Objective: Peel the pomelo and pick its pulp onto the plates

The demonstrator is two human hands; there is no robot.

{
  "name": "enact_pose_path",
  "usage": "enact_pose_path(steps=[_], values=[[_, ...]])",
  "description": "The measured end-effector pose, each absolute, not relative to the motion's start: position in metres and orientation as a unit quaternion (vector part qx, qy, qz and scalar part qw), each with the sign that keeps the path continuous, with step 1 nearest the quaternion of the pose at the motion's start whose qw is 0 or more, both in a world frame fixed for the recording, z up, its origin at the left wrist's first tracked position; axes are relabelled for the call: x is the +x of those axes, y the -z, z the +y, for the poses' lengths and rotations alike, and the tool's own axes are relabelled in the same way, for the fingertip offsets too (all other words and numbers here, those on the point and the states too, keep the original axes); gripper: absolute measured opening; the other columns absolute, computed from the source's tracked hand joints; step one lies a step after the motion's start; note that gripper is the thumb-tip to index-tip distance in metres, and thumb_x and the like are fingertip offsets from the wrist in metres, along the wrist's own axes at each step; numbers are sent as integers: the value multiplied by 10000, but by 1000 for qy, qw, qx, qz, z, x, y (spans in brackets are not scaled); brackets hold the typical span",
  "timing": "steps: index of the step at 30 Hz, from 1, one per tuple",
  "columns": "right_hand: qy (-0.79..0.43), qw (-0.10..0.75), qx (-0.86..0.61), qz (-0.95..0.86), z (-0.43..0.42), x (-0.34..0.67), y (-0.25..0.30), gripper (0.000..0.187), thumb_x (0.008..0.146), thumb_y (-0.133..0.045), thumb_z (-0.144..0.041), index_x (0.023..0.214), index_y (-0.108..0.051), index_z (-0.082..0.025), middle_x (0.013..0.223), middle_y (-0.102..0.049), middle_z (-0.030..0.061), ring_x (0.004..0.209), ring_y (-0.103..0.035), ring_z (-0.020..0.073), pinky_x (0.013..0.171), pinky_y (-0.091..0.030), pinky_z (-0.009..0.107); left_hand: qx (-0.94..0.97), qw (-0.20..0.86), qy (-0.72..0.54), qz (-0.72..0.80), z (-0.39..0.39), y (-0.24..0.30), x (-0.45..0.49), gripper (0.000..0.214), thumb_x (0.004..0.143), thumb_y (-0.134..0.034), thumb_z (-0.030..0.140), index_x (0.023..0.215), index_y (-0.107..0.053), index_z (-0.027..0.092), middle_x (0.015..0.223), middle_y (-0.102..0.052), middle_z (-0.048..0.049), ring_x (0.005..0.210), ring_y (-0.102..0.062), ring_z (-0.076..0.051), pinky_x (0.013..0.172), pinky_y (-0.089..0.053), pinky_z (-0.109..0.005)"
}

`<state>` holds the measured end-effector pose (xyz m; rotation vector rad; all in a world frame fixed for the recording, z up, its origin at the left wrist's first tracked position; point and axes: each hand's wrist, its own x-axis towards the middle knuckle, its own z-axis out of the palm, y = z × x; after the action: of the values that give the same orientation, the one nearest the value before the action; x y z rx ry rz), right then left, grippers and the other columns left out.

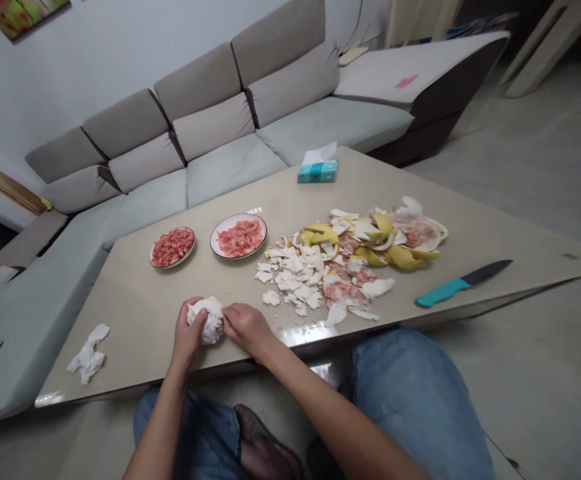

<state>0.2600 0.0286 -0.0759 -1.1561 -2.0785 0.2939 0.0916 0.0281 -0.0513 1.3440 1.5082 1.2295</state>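
Observation:
A peeled pomelo (209,321), still coated in white pith, is held over the near edge of the table. My left hand (188,333) wraps around its left side, thumb across the front. At its right side my right hand (245,327) is closed, fingertips pinched against the pith; whether a piece is between them is hidden. To the right lies a heap of white pith scraps (295,273), mixed with yellow pomelo peel (405,257) and pinkish membranes (345,292). Two plates hold pink pomelo pulp: one at the left (172,247), one nearer the middle (240,237).
A knife (463,283) with a turquoise handle lies near the table's right front edge. A blue tissue pack (318,168) is at the far edge, and a crumpled tissue (89,353) at the left. Behind the table (120,300) runs a grey sofa (230,160).

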Motion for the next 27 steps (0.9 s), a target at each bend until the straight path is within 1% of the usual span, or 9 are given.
enact_pose_path(steps=[4,9,12,14,16,20,23,25,27], values=[[-120,365,-465,-797,37,256,77,89,832,-592,-108,875,-664,-134,830,-676,90,784,-618,200,729,-456,286,528,414,-453,587,39,39,92,441,750,-675,486,1053,-583,178,821,-634,0,678,-588,-137,632,-478,-236],[-141,370,-467,-791,45,262,77,107,827,-584,-80,867,-673,-125,831,-691,80,788,-632,186,736,-466,270,532,451,-414,585,51,34,92,462,725,-705,490,1030,-596,161,785,-653,-15,630,-589,-145,579,-463,-234],[-155,380,-454,-791,43,268,76,132,829,-590,-94,925,-674,-130,861,-693,70,814,-635,177,757,-471,259,529,457,-408,588,54,33,92,459,728,-702,497,1025,-596,164,781,-655,-12,622,-587,-144,575,-459,-231],[-164,392,-440,-791,39,270,75,168,819,-618,-132,981,-664,-133,896,-687,74,839,-630,182,776,-473,263,526,458,-409,588,54,33,93,460,733,-693,507,1029,-590,171,778,-649,-6,621,-583,-141,577,-459,-230],[-163,401,-441,-786,36,268,75,182,816,-629,-159,995,-654,-137,902,-678,80,847,-624,193,776,-473,275,525,460,-410,588,54,33,93,464,732,-692,513,1033,-588,175,781,-648,-4,621,-582,-141,579,-461,-231],[-126,396,-466,-781,35,261,78,88,856,-569,-161,908,-639,-150,843,-655,84,803,-605,201,726,-456,284,527,454,-407,592,53,32,93,465,723,-696,512,1019,-591,169,770,-651,-10,611,-581,-145,572,-460,-234],[-104,392,-477,-780,37,256,80,89,854,-545,-141,815,-624,-153,785,-638,78,751,-586,196,692,-438,280,537,438,-409,594,51,31,95,455,724,-699,496,1018,-594,166,780,-651,-14,625,-583,-145,584,-464,-234],[-125,408,-491,-760,38,255,81,95,819,-559,-112,758,-617,-157,744,-632,63,722,-580,186,680,-431,274,547,428,-407,593,49,31,97,442,729,-698,476,1030,-599,168,814,-656,-20,654,-592,-149,601,-473,-236],[-184,437,-506,-720,39,256,82,97,777,-584,-93,718,-620,-161,715,-636,46,695,-579,171,666,-429,262,559,418,-403,592,48,31,100,420,736,-693,451,1037,-607,170,835,-658,-25,673,-595,-151,604,-476,-234]])
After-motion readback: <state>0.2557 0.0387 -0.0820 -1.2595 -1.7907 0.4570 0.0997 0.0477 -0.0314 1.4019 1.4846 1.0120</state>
